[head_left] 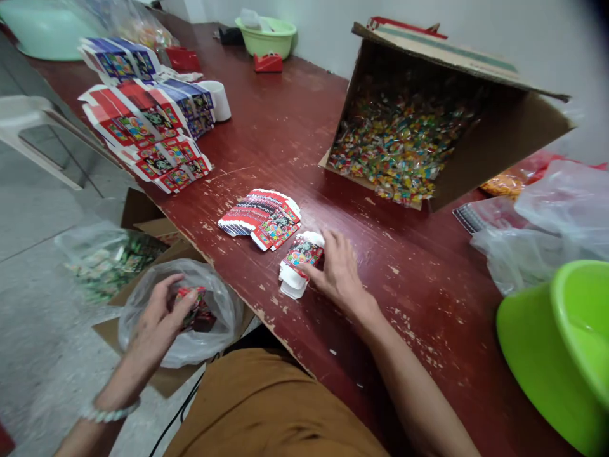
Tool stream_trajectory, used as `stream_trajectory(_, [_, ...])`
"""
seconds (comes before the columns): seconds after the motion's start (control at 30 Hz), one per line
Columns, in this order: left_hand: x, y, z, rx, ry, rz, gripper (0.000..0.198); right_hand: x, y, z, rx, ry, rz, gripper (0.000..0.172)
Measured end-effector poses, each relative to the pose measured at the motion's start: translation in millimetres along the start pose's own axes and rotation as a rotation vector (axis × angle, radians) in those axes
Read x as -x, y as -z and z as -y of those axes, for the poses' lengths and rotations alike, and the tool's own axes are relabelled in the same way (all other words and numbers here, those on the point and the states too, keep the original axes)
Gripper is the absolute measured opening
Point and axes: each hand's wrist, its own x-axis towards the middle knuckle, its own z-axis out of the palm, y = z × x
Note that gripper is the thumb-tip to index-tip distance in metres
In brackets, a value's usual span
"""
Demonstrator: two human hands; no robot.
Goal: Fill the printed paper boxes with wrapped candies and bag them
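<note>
My left hand (159,311) sits low on the left, over a clear plastic bag (216,324), and grips a small red printed carton (197,309). My right hand (337,270) rests on the wooden table, its fingers on a small red-and-white folded carton (302,260) with a cartoon print. Beside that carton lies a stack of flat red printed cartons (261,219). Larger piles of red and blue carton blanks (147,133) stand further up the table on the left.
A tilted cardboard box (451,120) full of wrapped sweets lies on the table at the right. A green basin (556,349) and plastic bags (537,235) sit at the right edge. A red tape dispenser (268,62) and a lime bowl (265,35) stand at the back.
</note>
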Motion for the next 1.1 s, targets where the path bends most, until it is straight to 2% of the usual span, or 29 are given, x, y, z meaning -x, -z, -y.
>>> stream_trajectory(0.07, [-10, 5.3, 11, -0.275, -0.177, -0.089, 0.055, -10, 3, -22, 0.075, -0.106, 0.05, 0.081])
stream_trajectory(0.13, [-10, -4.2, 8, -0.402, -0.371, -0.123, 0.053, -15, 3, -34, 0.098, -0.144, 0.113, 0.076])
stream_trajectory(0.2, [-3, -25.6, -8, -0.45, -0.544, -0.127, 0.049, -15, -1, -37, 0.083, -0.155, 0.122, 0.071])
stream_trajectory(0.27, [5, -51.5, -30, -0.472, -0.667, -0.093, 0.046, -13, -6, -36, 0.051, -0.164, 0.061, 0.07])
stream_trajectory(0.37, [10, -83.4, -59, -0.471, -0.786, -0.014, 0.043, -9, -13, -34, -0.025, -0.149, -0.023, 0.065])
stream_trajectory(0.43, [9, -95.9, -70, -0.471, -0.81, 0.007, 0.042, -7, -15, -34, -0.073, -0.151, -0.03, 0.057])
stream_trajectory(0.5, [6, -102.8, -77, -0.489, -0.816, 0.016, 0.043, -8, -15, -34, -0.083, -0.175, -0.022, 0.058])
stream_trajectory(0.57, [4, -106.8, -80, -0.571, -0.82, 0.051, 0.043, -10, -13, -33, -0.067, -0.19, 0.003, 0.062])
stream_trajectory(0.7, [2, -112.8, -80, -0.756, -0.828, 0.135, 0.041, -12, -12, -32, -0.086, -0.204, 0.022, 0.06])
stream_trajectory(0.97, [-1, -120.4, -78, -0.56, -0.705, 0.165, 0.026, -6, -15, -30, -0.193, -0.198, -0.056, 0.062])
stream_trajectory(1.1, [-5, -122.2, -77, -0.469, -0.681, 0.179, 0.037, -5, -19, -30, -0.303, -0.225, -0.168, 0.065])
